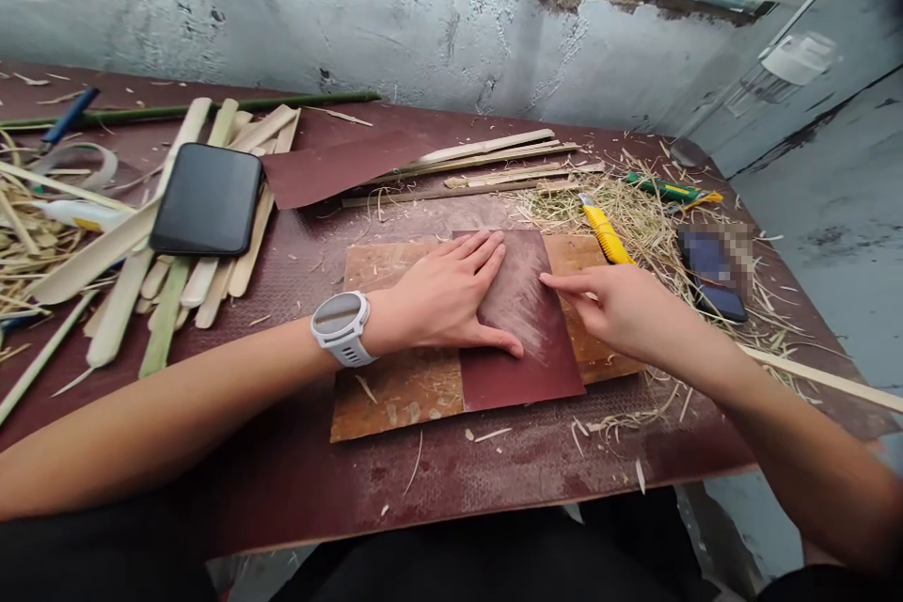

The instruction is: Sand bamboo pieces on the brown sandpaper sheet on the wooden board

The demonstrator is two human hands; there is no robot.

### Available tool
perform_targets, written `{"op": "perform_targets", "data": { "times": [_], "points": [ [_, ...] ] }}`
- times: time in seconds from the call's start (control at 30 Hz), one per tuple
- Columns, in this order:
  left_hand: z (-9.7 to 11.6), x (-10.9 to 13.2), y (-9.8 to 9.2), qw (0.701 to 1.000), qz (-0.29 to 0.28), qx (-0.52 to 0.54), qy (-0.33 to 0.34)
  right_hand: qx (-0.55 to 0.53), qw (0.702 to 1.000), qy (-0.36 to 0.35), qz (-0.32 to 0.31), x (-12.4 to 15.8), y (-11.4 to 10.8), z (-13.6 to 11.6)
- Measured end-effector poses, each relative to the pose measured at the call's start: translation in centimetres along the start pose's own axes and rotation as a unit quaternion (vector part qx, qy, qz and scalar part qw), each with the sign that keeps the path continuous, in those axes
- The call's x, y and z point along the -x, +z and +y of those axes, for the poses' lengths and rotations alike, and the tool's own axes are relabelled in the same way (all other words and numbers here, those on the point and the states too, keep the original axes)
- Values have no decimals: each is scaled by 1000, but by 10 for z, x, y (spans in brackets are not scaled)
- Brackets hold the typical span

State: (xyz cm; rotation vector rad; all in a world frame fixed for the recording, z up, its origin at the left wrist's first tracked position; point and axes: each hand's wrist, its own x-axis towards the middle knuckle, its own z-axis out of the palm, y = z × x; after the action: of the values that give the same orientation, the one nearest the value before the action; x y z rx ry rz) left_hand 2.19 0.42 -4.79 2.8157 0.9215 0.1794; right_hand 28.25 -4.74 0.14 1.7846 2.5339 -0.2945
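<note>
A dark red sheet of sandpaper lies on a brown board near the table's front edge. My left hand, with a white watch on the wrist, lies flat on the sheet's left side, fingers stretched out. My right hand rests at the sheet's right edge, forefinger pointing left and touching the sandpaper, the other fingers curled under. I cannot make out anything in it. A whitish dusty streak runs across the sheet between the hands.
A black phone lies on a pile of bamboo strips at the left. A yellow utility knife, another phone and straw shavings are at the right. More strips and a second sandpaper sheet lie behind.
</note>
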Motion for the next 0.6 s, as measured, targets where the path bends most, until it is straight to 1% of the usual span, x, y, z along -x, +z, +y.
{"op": "perform_targets", "data": {
  "times": [0.07, 0.17, 0.23, 0.27, 0.33, 0.4, 0.43, 0.53, 0.6],
  "points": [
    [0, 0, 0, 1000, 1, -2, 3, -6, 1000, -2, 9, -20, 1, -6],
    [0, 0, 0, 1000, 1, -3, 6, 15, 999, -8, 29, -49, 3, -18],
    [1, 0, -2, 1000, 2, -4, 2, 36, 999, -10, 32, -57, 1, -23],
    [1, 0, -2, 1000, 2, -6, 0, 48, 998, -16, 29, -57, -1, -23],
    [2, 0, -3, 1000, -1, -8, -5, 71, 997, -34, 13, -45, -5, -20],
    [2, 0, -3, 1000, 1, -8, -5, 75, 996, -42, -12, -24, -8, -11],
    [1, 0, -2, 1000, 3, -6, -2, 66, 997, -35, -20, -13, -8, -6],
    [-1, -1, 0, 1000, 9, 4, 6, 27, 999, -40, -9, 11, -7, 9],
    [-1, -1, 1, 1000, 9, 10, 6, 0, 999, -43, -1, 11, -3, 13]
  ]
}}
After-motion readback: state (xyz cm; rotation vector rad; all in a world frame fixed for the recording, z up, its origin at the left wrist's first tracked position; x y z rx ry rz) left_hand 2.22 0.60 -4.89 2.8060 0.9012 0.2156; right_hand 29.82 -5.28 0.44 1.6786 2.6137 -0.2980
